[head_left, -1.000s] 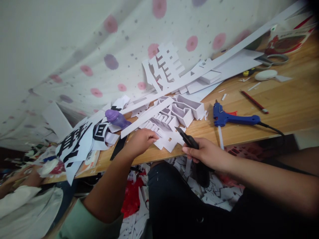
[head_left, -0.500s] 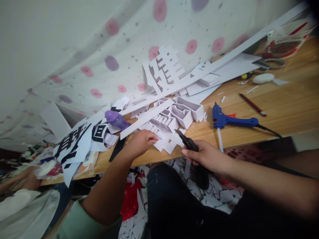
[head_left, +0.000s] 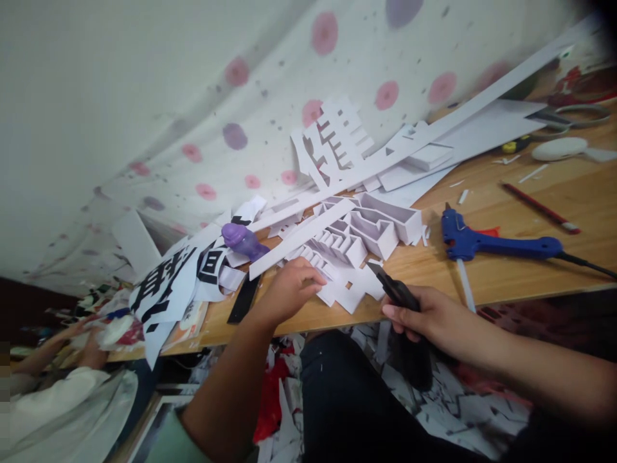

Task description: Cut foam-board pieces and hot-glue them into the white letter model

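**Light, Crisp and Easy to Crush**

We have a white, thin-walled form of board or stiff paper [head_left: 383, 235] on the pale brown wooden table [head_left: 515, 270], near the front edge, between and just beyond our hands. Our left hand [head_left: 296, 283] bends at its near left side, thumb and fingers drawn close together; we cannot tell whether they pinch the sheet or only rest against it. Our right hand [head_left: 419, 312] wraps around a slim black utility knife [head_left: 400, 292], its blade pointing toward the form's flat near part, which is pierced by a small square hole [head_left: 348, 285].

We judge the form to be very light, so a small nudge could slide it. Its upright walls look stiff along their length but likely to buckle if squeezed from the side, and the flat part probably creases easily. We would hold it flat with spread fingers, or lift it from beneath where walls meet at corners. The long, flat white strip [head_left: 303, 238] lying across it looks springy and is best taken by its edges. The knife seems firm and rigid; we keep to its handle.
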### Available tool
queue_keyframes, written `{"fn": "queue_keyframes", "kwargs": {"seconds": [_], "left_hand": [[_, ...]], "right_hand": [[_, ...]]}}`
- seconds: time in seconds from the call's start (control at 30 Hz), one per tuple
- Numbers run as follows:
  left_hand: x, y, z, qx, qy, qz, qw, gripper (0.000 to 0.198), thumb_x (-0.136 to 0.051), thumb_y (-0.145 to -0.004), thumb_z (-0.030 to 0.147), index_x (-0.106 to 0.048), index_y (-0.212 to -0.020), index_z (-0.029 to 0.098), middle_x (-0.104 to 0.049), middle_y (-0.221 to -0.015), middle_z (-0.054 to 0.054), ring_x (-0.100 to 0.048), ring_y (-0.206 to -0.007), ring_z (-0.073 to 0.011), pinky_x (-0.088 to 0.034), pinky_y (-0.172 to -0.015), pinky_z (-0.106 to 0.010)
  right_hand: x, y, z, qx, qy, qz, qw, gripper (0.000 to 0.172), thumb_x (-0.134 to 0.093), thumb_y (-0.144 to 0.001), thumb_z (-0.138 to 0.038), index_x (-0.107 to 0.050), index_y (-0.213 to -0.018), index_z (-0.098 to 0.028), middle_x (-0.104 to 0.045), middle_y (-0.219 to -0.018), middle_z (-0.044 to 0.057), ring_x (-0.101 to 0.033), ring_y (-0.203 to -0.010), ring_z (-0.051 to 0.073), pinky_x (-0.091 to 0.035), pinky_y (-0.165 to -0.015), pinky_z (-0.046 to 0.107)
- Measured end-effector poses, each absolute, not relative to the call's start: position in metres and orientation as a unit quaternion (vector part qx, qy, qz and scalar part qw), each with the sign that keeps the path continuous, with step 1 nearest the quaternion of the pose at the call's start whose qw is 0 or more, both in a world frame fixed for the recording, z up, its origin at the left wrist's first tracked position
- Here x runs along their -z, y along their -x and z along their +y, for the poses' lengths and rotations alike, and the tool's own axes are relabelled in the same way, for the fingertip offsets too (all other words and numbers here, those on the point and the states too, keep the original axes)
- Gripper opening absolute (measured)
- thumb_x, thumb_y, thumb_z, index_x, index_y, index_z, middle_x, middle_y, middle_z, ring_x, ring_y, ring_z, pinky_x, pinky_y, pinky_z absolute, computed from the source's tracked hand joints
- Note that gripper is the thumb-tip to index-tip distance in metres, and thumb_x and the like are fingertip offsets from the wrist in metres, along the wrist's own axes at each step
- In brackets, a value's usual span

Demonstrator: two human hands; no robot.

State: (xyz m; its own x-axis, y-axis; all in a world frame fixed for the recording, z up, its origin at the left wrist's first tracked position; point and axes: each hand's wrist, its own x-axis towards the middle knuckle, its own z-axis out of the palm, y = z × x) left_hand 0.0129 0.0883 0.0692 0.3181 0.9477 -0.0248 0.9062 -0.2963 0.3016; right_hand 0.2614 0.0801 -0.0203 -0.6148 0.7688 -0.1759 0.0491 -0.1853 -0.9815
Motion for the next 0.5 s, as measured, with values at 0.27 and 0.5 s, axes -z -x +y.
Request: {"fn": "queue_keyframes", "kwargs": {"seconds": [0.27, 0.5], "left_hand": [[-0.062, -0.002, 0.092, -0.096, -0.764, 0.608, 0.193, 0.015, -0.061, -0.078, 0.024, -0.072, -0.087, 0.026, -0.05, -0.118, -0.004, -0.046, -0.117, -0.0226, -0.028, -0.109, -0.045], [-0.061, -0.002, 0.095, -0.102, -0.762, 0.606, 0.204, 0.015, -0.06, -0.079, 0.022, -0.074, -0.084, 0.025, -0.05, -0.119, -0.005, -0.045, -0.119, -0.024, -0.027, -0.109, -0.046]], "right_hand": [[0.015, -0.26, 0.083, -0.684, 0.384, -0.571, 0.243, 0.041, -0.062, -0.072, -0.058, -0.055, -0.08, -0.018, -0.053, -0.064, 0.001, -0.048, -0.056, 0.014, -0.037, -0.052, 0.027], [0.015, -0.259, 0.084, -0.682, 0.397, -0.566, 0.238, 0.04, -0.061, -0.072, -0.056, -0.055, -0.081, -0.017, -0.053, -0.064, 0.0, -0.049, -0.053, 0.012, -0.038, -0.05, 0.026]]}}
